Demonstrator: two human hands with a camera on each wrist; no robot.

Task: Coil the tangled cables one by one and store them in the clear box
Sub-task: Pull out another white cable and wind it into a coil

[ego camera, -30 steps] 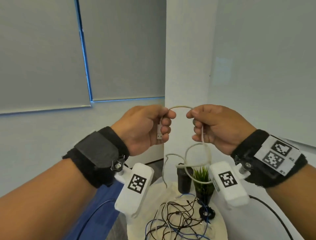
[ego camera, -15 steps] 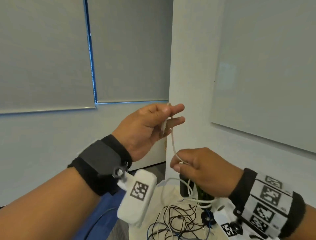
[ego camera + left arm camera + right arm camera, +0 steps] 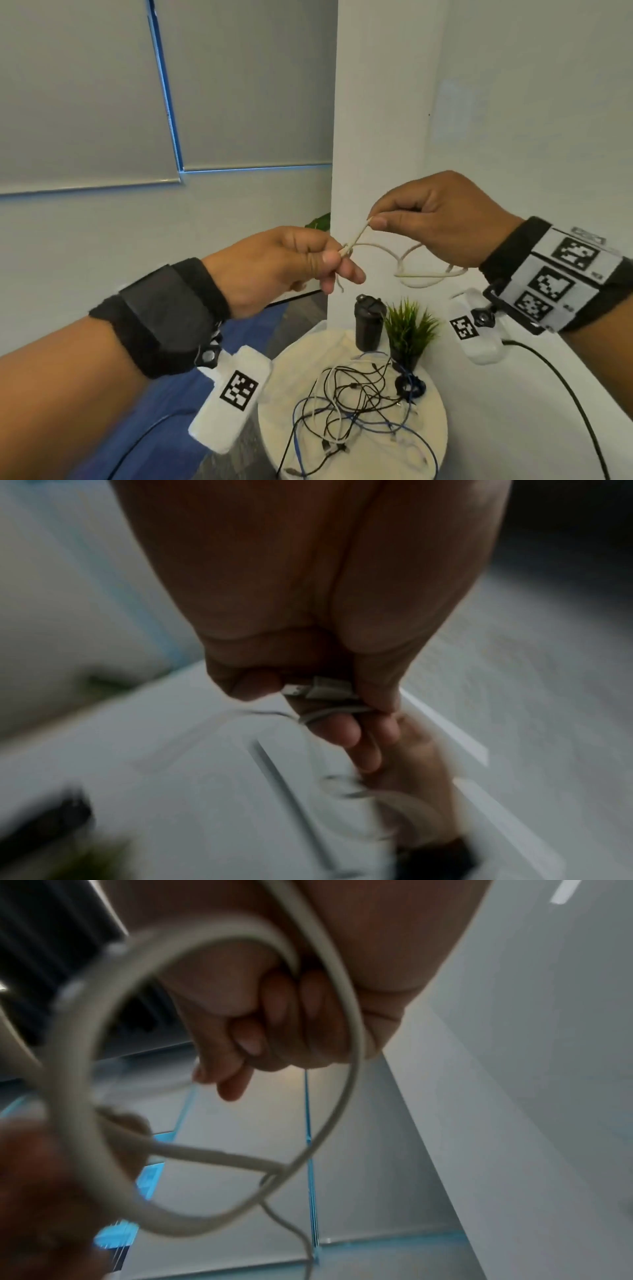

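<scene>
white cable point(image 3: 373, 246) between both hands

Both forearms reach forward at chest height. The left hand point(image 3: 284, 267) has thumb and curled fingers pinched together; the right hand point(image 3: 442, 219), slightly higher, pinches thumb against forefinger, other fingers curled.

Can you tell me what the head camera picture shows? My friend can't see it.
Two hands hold up a white cable: the left hand grips one part and the right hand pinches another, with loops hanging between. Below, a round white table holds tangled cables, a dark cup and a small green plant.
</scene>
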